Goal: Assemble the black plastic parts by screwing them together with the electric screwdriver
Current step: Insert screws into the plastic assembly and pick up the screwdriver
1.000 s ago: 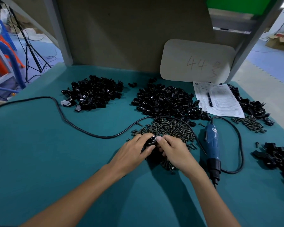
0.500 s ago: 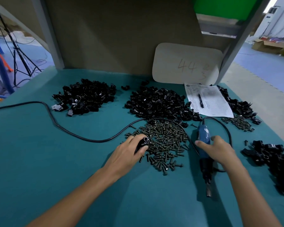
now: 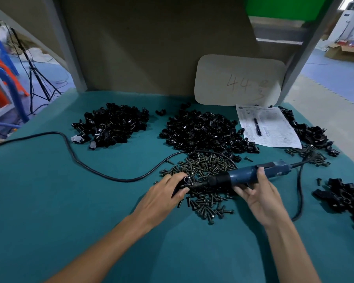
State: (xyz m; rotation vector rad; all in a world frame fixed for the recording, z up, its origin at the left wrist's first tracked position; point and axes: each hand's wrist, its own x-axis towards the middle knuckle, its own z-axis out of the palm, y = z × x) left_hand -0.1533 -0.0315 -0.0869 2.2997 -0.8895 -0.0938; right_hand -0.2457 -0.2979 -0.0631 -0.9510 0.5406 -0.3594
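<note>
My left hand grips a small black plastic part just above the near edge of a heap of dark screws. My right hand holds the blue electric screwdriver nearly level, its black tip pointing left and meeting the part in my left hand. Its cable loops away across the teal table to the left edge. Two big piles of black plastic parts lie behind the screws, one at the left and one in the middle.
A printed sheet with a pen lies at the back right, beside more black parts and a smaller patch of screws. A further heap of black pieces sits at the right edge. A card marked 44 leans on the back panel.
My right hand left the part, took the screwdriver off the table, lifted it and swung its tip left to the part. My left hand kept holding the part in place.
</note>
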